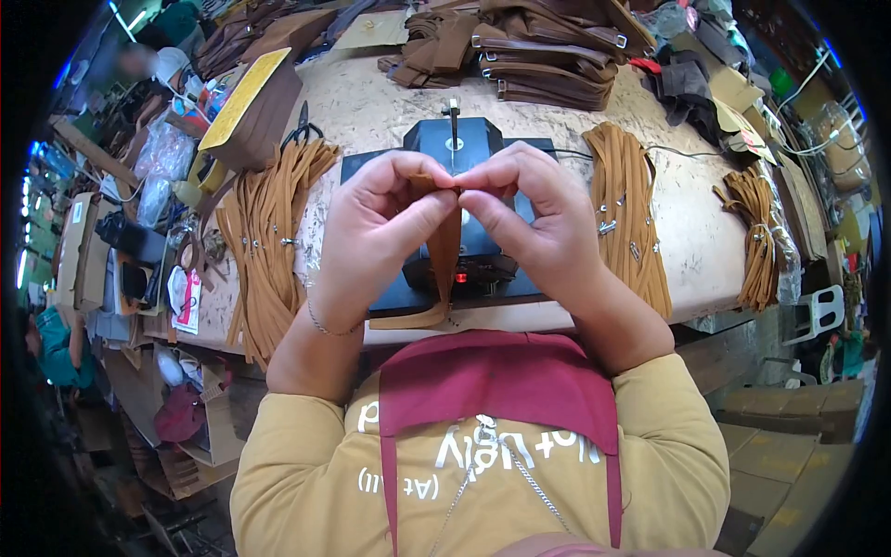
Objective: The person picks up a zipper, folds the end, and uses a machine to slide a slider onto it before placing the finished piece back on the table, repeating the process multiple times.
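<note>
Fingertips of left hand [376, 218] and right hand [538, 209] pinch a brown strap [445, 246], half-blocking the black machine [484, 251]; strap bundles [264, 246] flank it, scissors [303, 125] left!

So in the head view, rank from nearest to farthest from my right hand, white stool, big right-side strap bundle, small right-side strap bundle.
1. Big strap bundle: on the table, just right of your right hand.
2. Small strap bundle: farther right, near the table's edge.
3. White stool: far right, beyond the table.
</note>
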Available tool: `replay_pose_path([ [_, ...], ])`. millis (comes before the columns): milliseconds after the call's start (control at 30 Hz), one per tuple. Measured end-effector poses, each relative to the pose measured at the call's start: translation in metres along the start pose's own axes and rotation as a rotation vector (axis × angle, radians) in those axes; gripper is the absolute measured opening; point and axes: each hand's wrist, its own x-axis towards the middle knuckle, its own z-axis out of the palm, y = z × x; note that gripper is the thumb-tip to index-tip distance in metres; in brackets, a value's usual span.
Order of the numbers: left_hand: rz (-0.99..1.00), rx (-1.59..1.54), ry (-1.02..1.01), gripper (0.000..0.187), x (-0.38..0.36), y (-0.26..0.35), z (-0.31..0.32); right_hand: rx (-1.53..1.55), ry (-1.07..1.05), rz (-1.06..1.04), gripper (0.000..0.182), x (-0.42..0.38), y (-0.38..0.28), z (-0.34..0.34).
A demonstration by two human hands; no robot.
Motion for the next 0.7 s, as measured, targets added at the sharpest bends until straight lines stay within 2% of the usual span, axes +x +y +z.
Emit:
replay_pose_path([
  [200, 0.117, -0.010, 0.056, 0.015, -0.007, -0.003, 0.006, 0.115, -0.006, 0.115, 0.013, -0.008, 0.001, 0.009],
  [267, 0.128, 0.007, 0.063, 0.015, -0.008, -0.006, 0.008, 0.231, 0.026, 0.265, 0.010, -0.012, 0.000, 0.014],
  [400, 0.197, 0.159, 0.017, 0.016, -0.009, -0.010, 0.010, 0.155, 0.014, 0.250, 0.004, -0.012, 0.000, 0.017],
  [467, 0.230, 0.216, 0.000, 0.015, -0.007, -0.010, 0.008, -0.030, 0.005, 0.101, 0.006, -0.010, 0.001, 0.015],
  [533, 0.256, 0.275, -0.015, 0.015, -0.006, -0.009, 0.007, -0.052, -0.013, 0.082, 0.010, -0.010, 0.002, 0.014],
  [600, 0.116, 0.206, 0.021, 0.014, -0.006, -0.003, 0.006, -0.077, -0.030, 0.059, 0.014, -0.009, 0.006, 0.011],
  [700, 0.062, 0.247, 0.089, 0.012, 0.010, -0.004, -0.006, -0.043, -0.057, 0.037, 0.023, -0.013, 0.015, 0.005],
])
